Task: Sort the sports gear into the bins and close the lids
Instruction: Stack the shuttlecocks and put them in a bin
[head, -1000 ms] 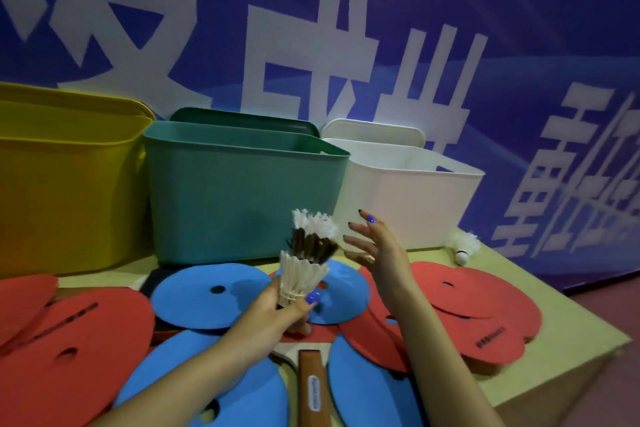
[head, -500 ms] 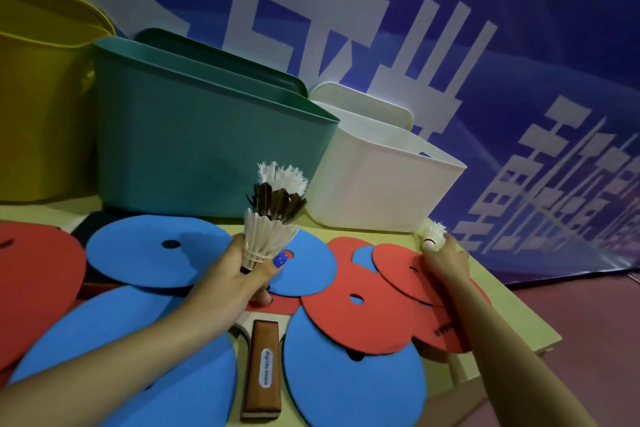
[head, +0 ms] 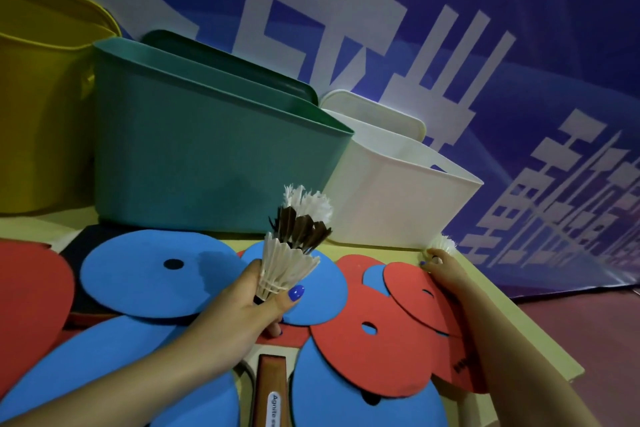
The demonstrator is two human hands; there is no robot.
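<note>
Head view: the right hand [head: 441,267], which a second ago hung with fingers spread above the red discs, has reached out to the far right edge of the table [head: 519,315] and now has its fingertips curled onto the lone white shuttlecock [head: 441,244] lying just in front of the white bin [head: 398,198]; half a second ago it was already touching it, so the grip seems to be settling rather than lifting; whether the shuttlecock has left the table I cannot tell. The left hand [head: 252,302] has stayed clamped round the base of a nested stack of shuttlecocks [head: 294,246], held upright above the blue discs; the camera has swung right and tilted. My reading: the last loose shuttlecock is being gathered to join the stack, after which the whole set can go into one bin; no lid is closed yet.

Counts: three bins along the back edge, the yellow bin [head: 41,135], the green bin [head: 207,163] and the white one, each with its lid standing behind it; three shuttlecocks in the stack, white, dark-feathered, white, plus the single one, four in all; about five blue discs [head: 156,274] and about four red discs [head: 381,340], overlapping, so the tally is uncertain; one wooden paddle handle [head: 272,388] at the near edge.
</note>
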